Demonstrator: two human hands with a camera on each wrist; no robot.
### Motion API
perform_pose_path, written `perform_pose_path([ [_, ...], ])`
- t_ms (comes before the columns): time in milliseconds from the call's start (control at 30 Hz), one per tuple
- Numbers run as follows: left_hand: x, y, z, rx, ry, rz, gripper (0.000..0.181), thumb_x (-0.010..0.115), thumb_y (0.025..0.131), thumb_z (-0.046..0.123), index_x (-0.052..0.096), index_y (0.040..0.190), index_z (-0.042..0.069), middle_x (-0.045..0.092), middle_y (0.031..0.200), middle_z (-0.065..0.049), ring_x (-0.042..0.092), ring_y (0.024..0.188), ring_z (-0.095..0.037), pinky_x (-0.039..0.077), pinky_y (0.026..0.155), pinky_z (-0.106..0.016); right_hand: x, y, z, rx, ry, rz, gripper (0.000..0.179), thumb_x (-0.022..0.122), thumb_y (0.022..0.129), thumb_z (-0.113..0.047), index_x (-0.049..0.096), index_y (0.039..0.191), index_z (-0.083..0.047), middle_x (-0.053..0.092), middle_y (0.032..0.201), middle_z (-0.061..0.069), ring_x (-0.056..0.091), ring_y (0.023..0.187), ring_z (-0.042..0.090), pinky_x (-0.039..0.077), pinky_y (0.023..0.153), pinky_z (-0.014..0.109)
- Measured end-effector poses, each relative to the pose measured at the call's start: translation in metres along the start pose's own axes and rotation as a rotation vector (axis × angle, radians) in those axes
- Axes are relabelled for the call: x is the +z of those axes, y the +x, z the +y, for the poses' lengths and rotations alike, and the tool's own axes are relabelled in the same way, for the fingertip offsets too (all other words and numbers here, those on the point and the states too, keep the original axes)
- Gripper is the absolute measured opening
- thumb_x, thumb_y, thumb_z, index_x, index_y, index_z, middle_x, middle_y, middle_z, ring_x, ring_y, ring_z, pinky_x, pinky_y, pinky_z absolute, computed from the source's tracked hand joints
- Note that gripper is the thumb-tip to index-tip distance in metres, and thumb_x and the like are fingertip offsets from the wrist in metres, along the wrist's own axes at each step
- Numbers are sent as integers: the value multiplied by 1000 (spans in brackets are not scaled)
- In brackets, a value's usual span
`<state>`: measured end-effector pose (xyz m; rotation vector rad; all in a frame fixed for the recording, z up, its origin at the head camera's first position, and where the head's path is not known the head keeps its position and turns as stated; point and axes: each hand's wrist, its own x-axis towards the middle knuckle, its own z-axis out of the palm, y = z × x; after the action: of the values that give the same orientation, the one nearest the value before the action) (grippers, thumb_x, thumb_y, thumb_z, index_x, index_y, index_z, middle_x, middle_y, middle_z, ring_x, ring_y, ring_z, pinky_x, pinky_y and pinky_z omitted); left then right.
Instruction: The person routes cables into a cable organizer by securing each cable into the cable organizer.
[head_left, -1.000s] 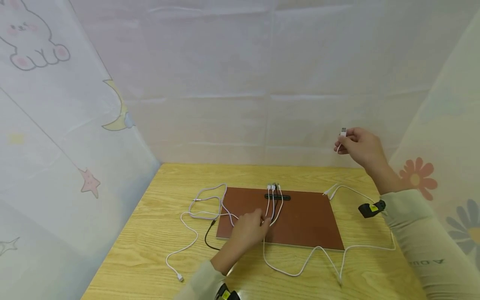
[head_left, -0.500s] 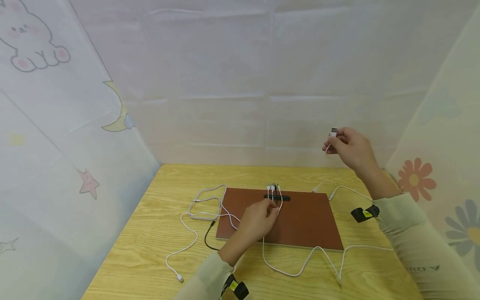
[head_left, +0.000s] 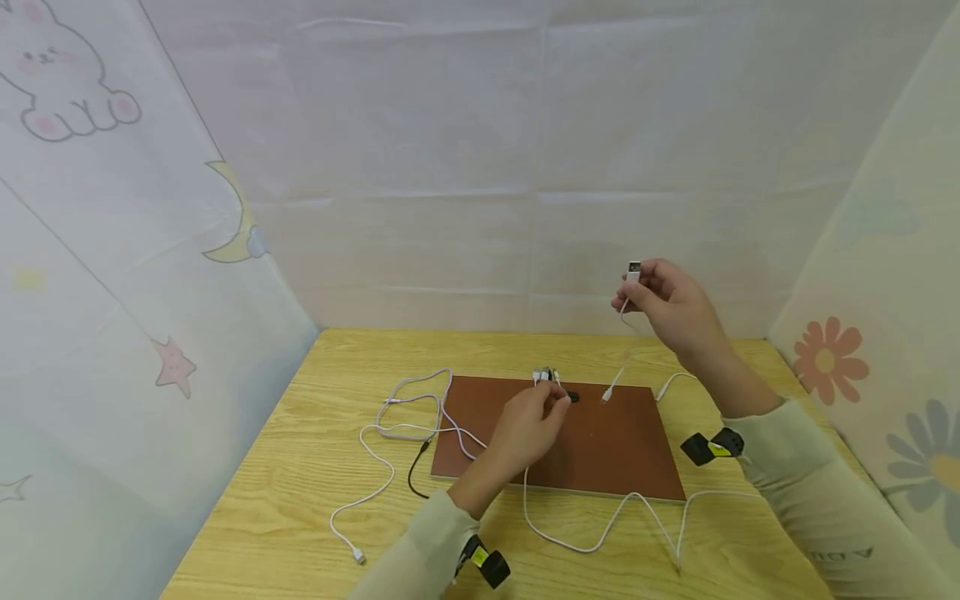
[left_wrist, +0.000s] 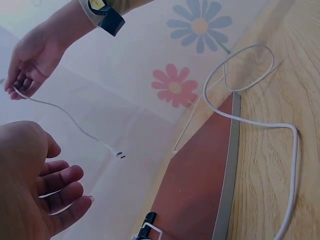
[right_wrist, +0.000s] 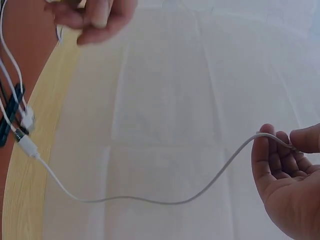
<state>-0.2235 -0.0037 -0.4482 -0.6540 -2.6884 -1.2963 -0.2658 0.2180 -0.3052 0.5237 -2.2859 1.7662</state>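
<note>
My right hand (head_left: 675, 312) is raised above the board's back right, pinching the USB plug (head_left: 633, 272) of a short white charging cable (right_wrist: 170, 203). The cable's other connector (head_left: 607, 394) dangles free; the left wrist view shows that small end (left_wrist: 120, 155) in the air too. Over the brown board (head_left: 615, 454), my left hand (head_left: 528, 425) hovers near the black cable holder (head_left: 573, 397), its fingers loosely bent with nothing between them. Several cable ends (head_left: 542, 375) sit in the holder, which the left hand partly hides in the head view.
Left of the board lie a looped lilac cable (head_left: 408, 377), a white cable end (head_left: 358, 555) and a black connector (head_left: 425, 447). A long white cable (head_left: 585, 550) winds along the board's front on the wooden table (head_left: 300, 450). Printed sheets hang around the back and sides.
My right hand has moved left with the USB plug, and the cable's dangling end has swung over the board. My left hand has moved up and right toward the holder, coming off the cables.
</note>
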Motion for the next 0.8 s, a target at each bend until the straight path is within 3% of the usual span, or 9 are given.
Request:
perform_pose_path([
  [167, 3, 3, 6, 5, -44, 4, 28, 50, 107, 35, 65, 120, 15, 66, 100, 7, 56, 86, -5, 47, 73, -23, 12, -7, -8, -52, 100, -57, 14, 56, 104, -12, 54, 111, 0, 63, 94, 9, 69, 88, 17, 56, 82, 24],
  [367, 7, 10, 12, 30, -93, 11, 39, 50, 107, 34, 57, 134, 7, 67, 117, -3, 61, 101, -12, 52, 82, -26, 28, -16, -18, -67, 107, -86, 21, 54, 105, -13, 50, 111, 6, 62, 95, 10, 67, 91, 19, 55, 85, 24],
  [567, 10, 11, 18, -29, -74, -3, 48, 51, 106, 38, 52, 142, 6, 61, 133, -11, 59, 111, -17, 51, 90, -33, 41, -22, -22, -58, 147, -103, 19, 51, 106, -12, 46, 108, 6, 61, 96, 9, 66, 91, 18, 54, 89, 23],
  [733, 13, 11, 21, -79, -111, -26, 52, 51, 106, 41, 47, 147, 9, 57, 142, -7, 59, 125, -20, 51, 98, -38, 50, -26, -23, -51, 171, -117, 17, 51, 106, -10, 48, 110, 6, 61, 94, 9, 66, 89, 19, 55, 89, 25],
  [800, 14, 11, 22, -82, -116, -27, 52, 50, 106, 41, 46, 148, 10, 60, 139, -6, 62, 120, -18, 53, 95, -37, 52, -27, -23, -48, 180, -129, 16, 51, 106, -10, 48, 110, 6, 61, 94, 10, 67, 90, 19, 55, 89, 26],
])
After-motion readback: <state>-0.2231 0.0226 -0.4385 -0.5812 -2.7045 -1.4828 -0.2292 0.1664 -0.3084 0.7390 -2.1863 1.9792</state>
